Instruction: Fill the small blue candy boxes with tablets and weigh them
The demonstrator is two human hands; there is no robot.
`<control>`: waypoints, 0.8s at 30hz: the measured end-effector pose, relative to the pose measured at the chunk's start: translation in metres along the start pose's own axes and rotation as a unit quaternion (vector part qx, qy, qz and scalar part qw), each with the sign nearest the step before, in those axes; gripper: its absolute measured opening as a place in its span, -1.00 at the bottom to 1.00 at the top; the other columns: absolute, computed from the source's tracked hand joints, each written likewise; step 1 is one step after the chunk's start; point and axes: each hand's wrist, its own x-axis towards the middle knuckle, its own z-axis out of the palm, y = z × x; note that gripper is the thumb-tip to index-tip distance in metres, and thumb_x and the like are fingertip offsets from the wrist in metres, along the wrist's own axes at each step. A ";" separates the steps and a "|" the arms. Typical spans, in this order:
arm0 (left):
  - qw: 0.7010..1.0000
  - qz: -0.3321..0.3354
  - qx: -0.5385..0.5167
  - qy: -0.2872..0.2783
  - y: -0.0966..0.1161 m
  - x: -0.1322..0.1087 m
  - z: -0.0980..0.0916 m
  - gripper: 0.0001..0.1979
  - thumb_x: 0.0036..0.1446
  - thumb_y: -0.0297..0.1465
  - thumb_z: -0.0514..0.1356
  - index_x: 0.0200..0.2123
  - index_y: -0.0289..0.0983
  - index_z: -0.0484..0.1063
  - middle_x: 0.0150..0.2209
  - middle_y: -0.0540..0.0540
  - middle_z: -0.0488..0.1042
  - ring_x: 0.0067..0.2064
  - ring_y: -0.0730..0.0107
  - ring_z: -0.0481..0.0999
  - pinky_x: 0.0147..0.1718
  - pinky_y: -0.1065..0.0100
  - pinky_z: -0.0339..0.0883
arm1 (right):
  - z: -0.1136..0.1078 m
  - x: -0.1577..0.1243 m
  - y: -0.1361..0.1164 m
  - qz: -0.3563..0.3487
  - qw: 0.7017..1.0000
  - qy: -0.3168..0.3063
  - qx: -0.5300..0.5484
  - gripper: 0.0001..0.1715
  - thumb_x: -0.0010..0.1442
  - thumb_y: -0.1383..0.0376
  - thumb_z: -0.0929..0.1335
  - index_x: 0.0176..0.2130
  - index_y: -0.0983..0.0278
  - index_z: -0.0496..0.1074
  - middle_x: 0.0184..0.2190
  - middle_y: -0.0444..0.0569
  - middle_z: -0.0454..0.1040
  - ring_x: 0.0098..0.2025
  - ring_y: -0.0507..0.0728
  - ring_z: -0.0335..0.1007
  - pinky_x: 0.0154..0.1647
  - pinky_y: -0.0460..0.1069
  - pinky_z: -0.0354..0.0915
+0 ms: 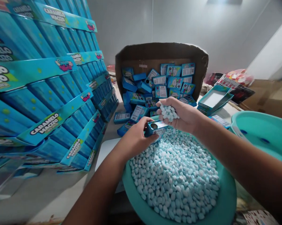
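My left hand (141, 137) grips a small blue candy box (156, 128), its top facing up with a round dark hole in it. Just right of the box, my right hand (178, 115) is cupped palm up around a handful of pale blue and white candies (169, 113). Both hands are over the far side of a turquoise tub (227, 187), which holds a large heap of similar loose candies (176, 175). The inside of the small box is too dark to make out.
Stacked display trays of blue boxes (58, 122) rise at the left. Behind the hands, a tipped cardboard carton (161, 51) spills small blue boxes. An unfilled display tray (213, 97) lies right of it, near a second turquoise tub (260, 125) and a brown carton (267, 93).
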 end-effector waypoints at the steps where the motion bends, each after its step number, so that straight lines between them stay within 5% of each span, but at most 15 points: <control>1: 1.000 0.001 0.004 -0.005 0.000 0.000 0.001 -0.56 0.06 -0.20 0.33 0.02 -0.09 0.38 -0.13 -0.08 0.58 -0.17 0.11 0.57 -0.20 0.19 0.39 | 0.002 0.003 -0.001 -0.003 1.000 0.002 0.022 -0.87 0.15 0.23 0.39 -0.35 0.27 0.42 -0.48 -0.14 0.43 -0.48 -0.04 0.35 -0.51 -0.16 0.30; 14: 0.996 0.052 0.065 -0.016 -0.004 0.000 0.004 -0.59 0.14 -0.22 0.27 0.08 -0.03 0.48 -0.07 -0.06 0.60 -0.08 0.09 0.58 -0.05 0.21 0.42 | 0.014 0.024 0.028 -0.122 0.992 0.021 0.000 -0.74 0.08 0.14 0.43 -0.26 0.21 0.39 -0.39 -0.11 0.46 -0.30 0.08 0.44 -0.26 -0.01 0.42; 24: 0.993 0.053 0.088 -0.054 0.006 -0.002 0.002 -0.64 0.22 -0.27 0.20 0.10 -0.04 0.40 0.08 0.01 0.53 0.05 0.20 0.53 0.09 0.21 0.36 | 0.011 0.022 0.036 -0.163 0.986 0.042 0.019 -0.67 0.00 0.08 0.49 -0.32 0.24 0.44 -0.44 -0.14 0.48 -0.45 0.02 0.39 -0.46 -0.07 0.31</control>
